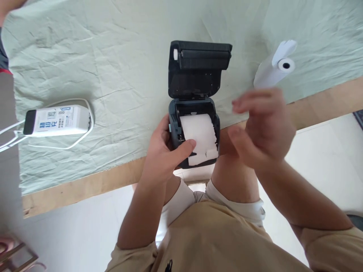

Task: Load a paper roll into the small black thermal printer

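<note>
A dark portable label printer is gripped by my left hand, its fingers wrapped around the left side and its thumb lying over the paper. The printer's lid stands open away from me, showing a black roller. Inside the bay sits a white paper roll, its torn, ragged end toward me. My right hand, slightly blurred, hovers to the right of the printer with thumb and fingers apart, holding nothing visible. Beyond it, another white paper roll lies on the cloth with a loose strip curling up.
To the left is a white power strip with its white cable looped around it. A pale green cloth covers the table, whose wooden edge runs before my knees. Part of another person's arm shows at top left.
</note>
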A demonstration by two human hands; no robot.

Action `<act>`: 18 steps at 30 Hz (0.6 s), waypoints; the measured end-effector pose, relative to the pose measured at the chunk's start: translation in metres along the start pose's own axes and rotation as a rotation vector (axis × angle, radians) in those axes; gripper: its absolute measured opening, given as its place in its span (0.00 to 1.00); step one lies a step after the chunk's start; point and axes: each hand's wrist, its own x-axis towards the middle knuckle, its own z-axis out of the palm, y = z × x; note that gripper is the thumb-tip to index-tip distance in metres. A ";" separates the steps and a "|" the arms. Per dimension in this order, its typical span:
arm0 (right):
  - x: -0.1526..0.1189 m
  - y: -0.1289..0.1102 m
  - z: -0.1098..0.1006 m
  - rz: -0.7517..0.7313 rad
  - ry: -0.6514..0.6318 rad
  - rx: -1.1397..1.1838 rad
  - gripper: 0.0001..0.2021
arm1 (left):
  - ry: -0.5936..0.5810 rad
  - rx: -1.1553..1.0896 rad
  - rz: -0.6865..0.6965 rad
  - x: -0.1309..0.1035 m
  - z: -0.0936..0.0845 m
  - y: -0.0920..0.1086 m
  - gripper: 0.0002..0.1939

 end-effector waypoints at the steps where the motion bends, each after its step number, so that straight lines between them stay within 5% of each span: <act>1: 0.005 0.005 0.000 0.066 -0.009 -0.005 0.20 | -0.003 0.012 0.011 0.000 0.000 0.000 0.24; 5: 0.021 0.019 0.005 0.179 -0.158 0.055 0.32 | -0.009 0.018 0.025 0.000 -0.001 0.001 0.22; 11: 0.007 0.019 0.004 0.204 -0.137 0.179 0.23 | 0.036 0.054 0.000 -0.001 0.000 0.001 0.23; 18: 0.002 0.012 0.005 0.321 -0.384 0.165 0.24 | -0.004 -0.091 0.009 -0.002 0.000 0.001 0.19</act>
